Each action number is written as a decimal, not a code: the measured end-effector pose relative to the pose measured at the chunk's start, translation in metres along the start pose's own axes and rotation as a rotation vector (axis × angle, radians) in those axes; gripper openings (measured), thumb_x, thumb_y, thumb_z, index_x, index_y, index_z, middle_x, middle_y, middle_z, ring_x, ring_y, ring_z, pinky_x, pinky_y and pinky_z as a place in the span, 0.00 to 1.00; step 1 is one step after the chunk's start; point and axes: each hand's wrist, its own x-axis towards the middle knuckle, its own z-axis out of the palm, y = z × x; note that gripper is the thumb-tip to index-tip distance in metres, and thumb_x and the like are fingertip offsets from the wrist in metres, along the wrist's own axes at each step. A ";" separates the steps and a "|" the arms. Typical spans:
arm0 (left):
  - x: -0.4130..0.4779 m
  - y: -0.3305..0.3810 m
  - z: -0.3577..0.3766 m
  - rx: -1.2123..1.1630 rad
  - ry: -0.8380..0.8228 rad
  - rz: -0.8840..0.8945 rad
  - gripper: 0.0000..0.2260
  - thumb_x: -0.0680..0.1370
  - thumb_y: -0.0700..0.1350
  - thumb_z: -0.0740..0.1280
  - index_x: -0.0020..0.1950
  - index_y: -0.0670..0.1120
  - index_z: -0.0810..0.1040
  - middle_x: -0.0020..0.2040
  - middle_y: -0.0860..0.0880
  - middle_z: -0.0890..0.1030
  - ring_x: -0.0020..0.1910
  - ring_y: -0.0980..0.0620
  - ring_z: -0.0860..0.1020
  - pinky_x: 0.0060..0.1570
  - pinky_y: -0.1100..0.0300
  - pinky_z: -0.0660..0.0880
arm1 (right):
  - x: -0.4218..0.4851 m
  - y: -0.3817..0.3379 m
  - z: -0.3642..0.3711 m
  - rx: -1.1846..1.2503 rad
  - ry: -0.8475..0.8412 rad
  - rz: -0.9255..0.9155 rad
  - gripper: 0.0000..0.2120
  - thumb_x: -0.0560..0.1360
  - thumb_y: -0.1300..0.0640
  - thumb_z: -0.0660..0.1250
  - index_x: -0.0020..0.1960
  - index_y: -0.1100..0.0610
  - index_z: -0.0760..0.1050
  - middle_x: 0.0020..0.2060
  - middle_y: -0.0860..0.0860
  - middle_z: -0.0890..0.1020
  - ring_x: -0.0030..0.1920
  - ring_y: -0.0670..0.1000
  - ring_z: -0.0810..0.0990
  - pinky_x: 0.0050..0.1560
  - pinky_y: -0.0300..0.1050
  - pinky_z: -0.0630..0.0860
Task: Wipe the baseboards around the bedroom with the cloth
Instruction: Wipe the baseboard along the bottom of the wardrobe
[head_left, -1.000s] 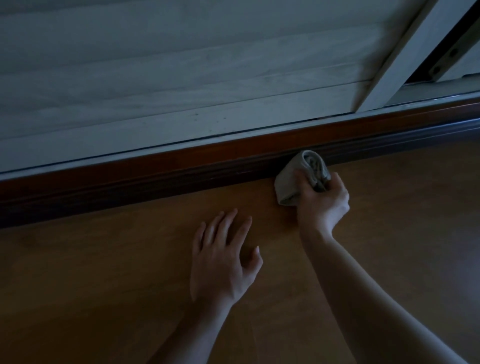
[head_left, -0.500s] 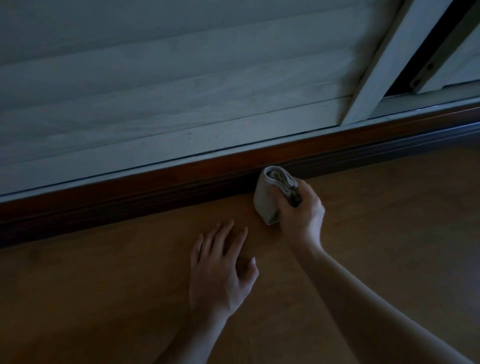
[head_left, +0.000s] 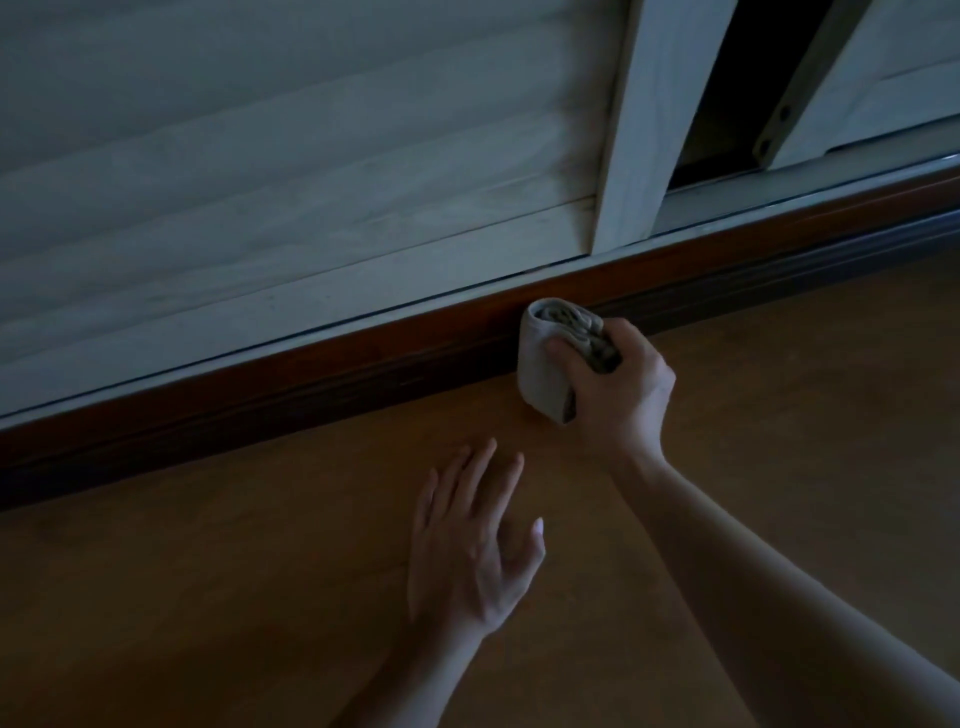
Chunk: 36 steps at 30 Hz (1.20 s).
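Observation:
A dark reddish-brown baseboard (head_left: 291, 395) runs diagonally across the view, from lower left to upper right, where the wooden floor meets the pale sliding doors. My right hand (head_left: 621, 387) grips a folded grey cloth (head_left: 543, 364) and holds it against the baseboard near the middle. My left hand (head_left: 470, 540) lies flat on the floor below the cloth, fingers spread and straight.
Pale wood-grain sliding wardrobe doors (head_left: 311, 208) stand above the baseboard, with a dark gap (head_left: 727, 93) between two door frames at the upper right. An orange-brown wooden floor (head_left: 805, 415) fills the lower half. The room is dim.
My right hand slid the cloth leftwards along the baseboard over the past second. My left hand stayed flat on the floor. The view shifted a little, showing more of the door gap.

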 end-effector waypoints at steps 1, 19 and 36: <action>0.000 0.001 0.000 0.007 -0.001 -0.005 0.28 0.81 0.66 0.55 0.78 0.58 0.67 0.81 0.54 0.62 0.80 0.53 0.57 0.79 0.48 0.52 | 0.005 0.004 -0.007 -0.002 0.020 0.008 0.10 0.75 0.49 0.74 0.52 0.52 0.79 0.44 0.43 0.80 0.43 0.36 0.77 0.41 0.23 0.68; 0.003 0.005 -0.001 0.102 -0.043 -0.048 0.29 0.79 0.64 0.58 0.79 0.57 0.67 0.81 0.53 0.61 0.81 0.50 0.56 0.78 0.44 0.53 | 0.037 0.032 -0.051 -0.036 -0.049 0.066 0.10 0.74 0.48 0.75 0.47 0.49 0.75 0.43 0.47 0.81 0.40 0.36 0.76 0.39 0.25 0.69; 0.004 0.006 -0.001 0.087 0.004 -0.031 0.28 0.77 0.62 0.59 0.77 0.57 0.70 0.80 0.52 0.64 0.79 0.48 0.61 0.77 0.44 0.55 | 0.027 0.016 -0.028 -0.042 -0.166 0.034 0.09 0.73 0.51 0.76 0.45 0.54 0.78 0.40 0.46 0.81 0.39 0.38 0.77 0.36 0.26 0.69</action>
